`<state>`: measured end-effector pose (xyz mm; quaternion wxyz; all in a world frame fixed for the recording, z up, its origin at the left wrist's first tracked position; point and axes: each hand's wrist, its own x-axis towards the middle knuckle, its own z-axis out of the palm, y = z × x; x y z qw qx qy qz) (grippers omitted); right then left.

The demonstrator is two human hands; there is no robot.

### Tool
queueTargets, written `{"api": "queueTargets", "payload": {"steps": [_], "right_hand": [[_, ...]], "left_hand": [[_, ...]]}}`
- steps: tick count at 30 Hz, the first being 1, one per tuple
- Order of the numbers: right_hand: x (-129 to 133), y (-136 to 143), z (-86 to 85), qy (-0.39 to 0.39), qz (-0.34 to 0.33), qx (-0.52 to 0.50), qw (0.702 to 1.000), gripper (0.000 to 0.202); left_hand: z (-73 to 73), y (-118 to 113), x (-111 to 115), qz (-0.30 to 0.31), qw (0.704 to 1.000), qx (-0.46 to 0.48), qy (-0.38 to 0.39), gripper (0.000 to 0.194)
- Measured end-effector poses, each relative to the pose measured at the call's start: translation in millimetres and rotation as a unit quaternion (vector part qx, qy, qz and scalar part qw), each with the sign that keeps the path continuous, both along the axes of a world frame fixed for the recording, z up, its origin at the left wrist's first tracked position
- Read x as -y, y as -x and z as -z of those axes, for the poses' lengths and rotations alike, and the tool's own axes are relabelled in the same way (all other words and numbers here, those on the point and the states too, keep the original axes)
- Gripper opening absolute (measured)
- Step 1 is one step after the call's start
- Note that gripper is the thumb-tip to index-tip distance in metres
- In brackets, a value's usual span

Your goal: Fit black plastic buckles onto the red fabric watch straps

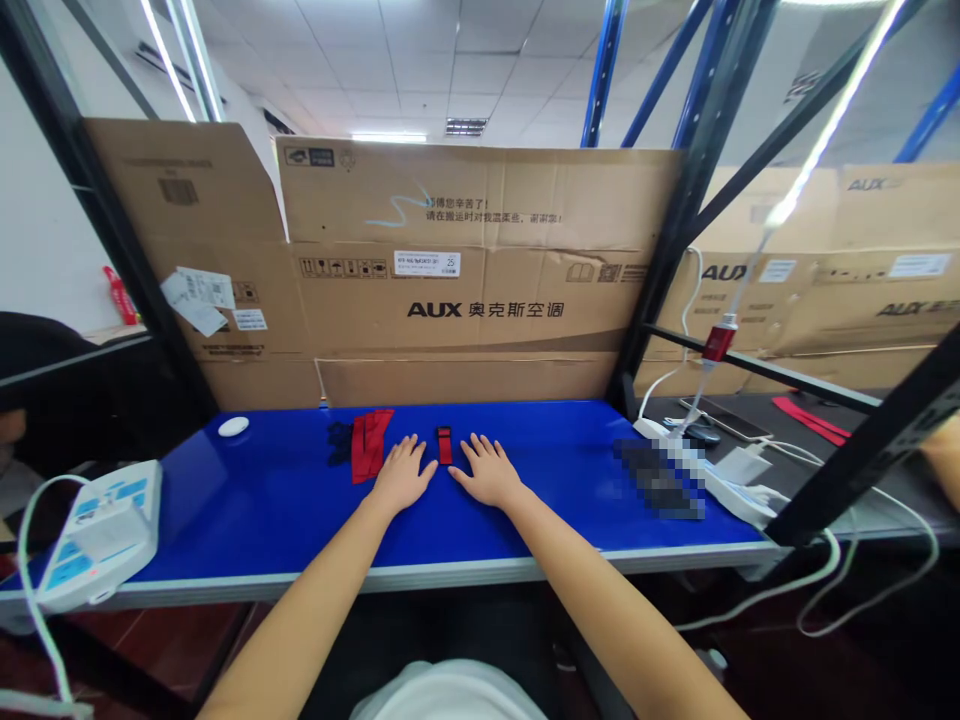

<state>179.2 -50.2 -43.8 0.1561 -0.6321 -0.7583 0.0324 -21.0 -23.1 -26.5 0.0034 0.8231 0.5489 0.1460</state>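
Note:
Both of my hands lie flat on the blue tabletop (465, 530), fingers spread and holding nothing. My left hand (403, 475) rests at the right edge of some flat red strips (369, 447), its fingertips close to them. Just left of those strips sits a small heap of black pieces (340, 443), too small to make out. Between my hands, a little farther back, is a short red strap with a black buckle-like end (445, 446). My right hand (487, 472) lies to the right of that strap, apart from it.
Cardboard panels (480, 380) stand along the table's back edge. A white power strip (727, 490) with cables runs along the right edge, beside a blurred dark object (664, 480). A white box with a plug (105, 530) sits front left; a white disc (233, 427) lies behind it.

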Motion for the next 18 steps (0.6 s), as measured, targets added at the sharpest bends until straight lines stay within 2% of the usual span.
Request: {"api": "queueTargets", "payload": {"steps": [2,4,6,8,10,13,18], "right_hand": [[1,0,-0.5,-0.015,0.000,-0.002,1.000,0.078],[4,1,-2.5,-0.043,-0.013,-0.003,0.999,0.073],[7,1,-6.1,-0.082,-0.053,-0.002,0.995,0.062],[10,2,-10.6,-0.118,-0.110,0.001,0.987,0.053],[13,3,-14.3,-0.134,-0.155,0.005,0.979,0.049],[14,4,-16.3,-0.127,-0.175,0.008,0.976,0.046],[8,-3,-13.5,-0.101,-0.104,0.005,0.989,0.045]], "left_hand": [[-5.6,2,1,-0.094,0.993,0.004,-0.073,0.054],[-12.4,8,1,-0.199,0.971,0.014,-0.130,0.049],[-17.8,18,-1,-0.278,0.948,0.024,-0.153,0.046],[-20.1,29,-4,-0.323,0.935,0.030,-0.144,0.043],[-19.5,38,-9,-0.344,0.932,0.035,-0.112,0.042],[-18.0,45,-14,-0.354,0.931,0.049,-0.075,0.042],[-22.4,48,-15,-0.313,0.944,0.084,-0.062,0.027]]}}
